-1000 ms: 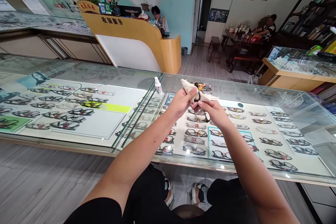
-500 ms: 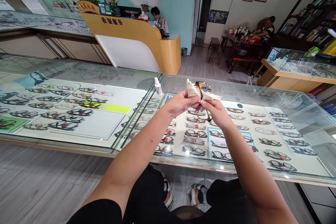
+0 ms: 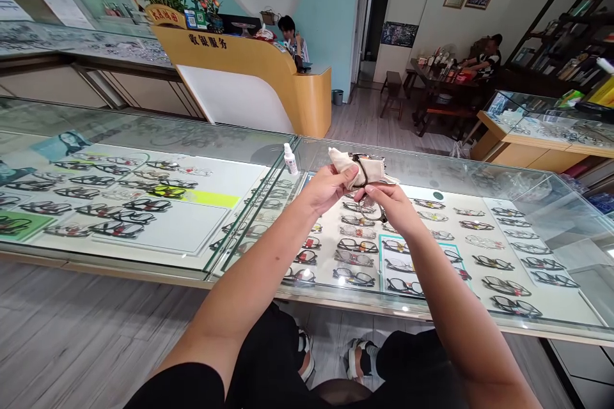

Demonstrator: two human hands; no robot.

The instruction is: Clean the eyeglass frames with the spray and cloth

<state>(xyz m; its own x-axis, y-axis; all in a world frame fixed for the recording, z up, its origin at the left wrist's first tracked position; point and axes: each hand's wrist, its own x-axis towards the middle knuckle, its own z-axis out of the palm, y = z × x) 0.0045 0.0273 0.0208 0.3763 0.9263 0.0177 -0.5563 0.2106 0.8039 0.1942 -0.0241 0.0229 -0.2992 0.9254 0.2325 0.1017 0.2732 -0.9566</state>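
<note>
The shop lay behind; the glass-topped worktop (image 3: 330, 302) ran across from nine to three o'clock. Left hand (image 3: 332, 188) was clamped on the cloth (image 3: 374, 170); right hand (image 3: 392, 203) was pinched on the glasses (image 3: 365, 172), held above the worktop at twelve o'clock. Judged part-way: cloth wrapped one portion, lower portion was uncovered, glasses not yet set down. Spray bottle (image 3: 290, 160) stood upright, untouched, at ten o'clock from the hands.

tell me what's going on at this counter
A person's left hand holds a cream-white cloth against a pair of dark-rimmed eyeglasses; the right hand pinches the same eyeglasses. Both are above a clear glass display counter. A small white bottle stands on it, left of the hands.
</note>
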